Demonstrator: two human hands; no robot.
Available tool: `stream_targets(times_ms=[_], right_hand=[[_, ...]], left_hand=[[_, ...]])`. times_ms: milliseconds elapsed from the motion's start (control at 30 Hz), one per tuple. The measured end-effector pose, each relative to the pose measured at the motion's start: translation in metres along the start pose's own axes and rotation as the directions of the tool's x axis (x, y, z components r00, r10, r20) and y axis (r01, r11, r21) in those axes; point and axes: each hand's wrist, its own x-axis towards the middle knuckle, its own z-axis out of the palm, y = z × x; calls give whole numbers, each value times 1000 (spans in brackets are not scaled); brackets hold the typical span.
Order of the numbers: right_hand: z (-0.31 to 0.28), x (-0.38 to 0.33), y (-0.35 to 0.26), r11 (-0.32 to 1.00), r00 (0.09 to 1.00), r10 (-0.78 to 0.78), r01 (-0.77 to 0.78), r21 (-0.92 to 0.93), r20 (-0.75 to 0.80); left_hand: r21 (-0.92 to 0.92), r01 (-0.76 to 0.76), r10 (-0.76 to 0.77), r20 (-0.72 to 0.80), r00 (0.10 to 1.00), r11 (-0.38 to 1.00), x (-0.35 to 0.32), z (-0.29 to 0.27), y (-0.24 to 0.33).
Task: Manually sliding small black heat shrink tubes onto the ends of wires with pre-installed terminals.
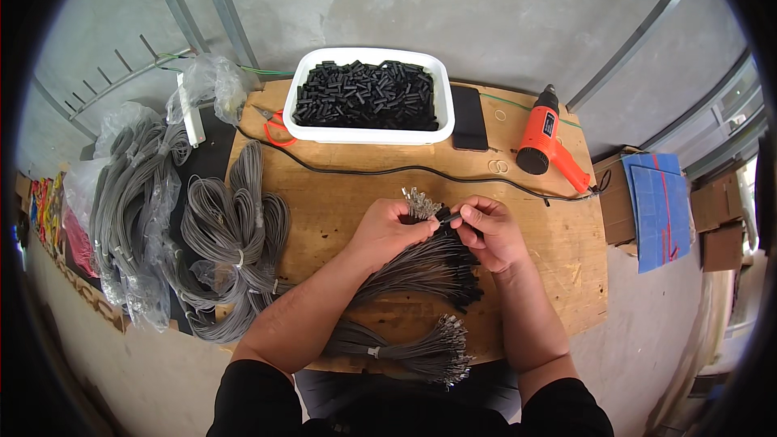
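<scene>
My left hand [390, 232] is closed on grey cables, whose bare metal terminals [421, 204] stick up past its fingers. Between the thumb and fingers of my right hand [492, 235] is a short black sleeve [449, 218], held against a cable end at my left fingertips. Whether the sleeve is over that end I cannot tell. Below both hands fans a bunch of grey cables [409, 275] with black sleeves [465, 285] on many ends. Nearer to me lies a tied cable bundle [401, 350] with bare metal terminals.
A white tub [368, 137] of black sleeves stands at the back, beside a dark flat phone-like slab [469, 118] and red-handled cutters [279, 131]. An orange heat gun [541, 136] lies right. A black cord [380, 171] crosses the wooden table. Coiled grey cables [235, 226] crowd the left.
</scene>
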Motion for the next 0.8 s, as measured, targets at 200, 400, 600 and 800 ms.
stream_targets(times_ms=[200,400,600,800], right_hand=[[-1,1,2,999,1000,-29,29,-32,-10],[3,1,5,996,999,-26,23,-82,-38],[5,-4,0,1000,1000,-1,1,-9,-21],[-2,-3,-3,1000,1000,13,-13,-23,-6]], left_hand=[[25,-12,12,3,1000,1000,2,-1,-1],[31,2,-2,4,1000,1000,2,-1,-1],[-29,14,-13,26,1000,999,0,0,-2],[-15,15,-14,37,999,1000,0,2,-1]])
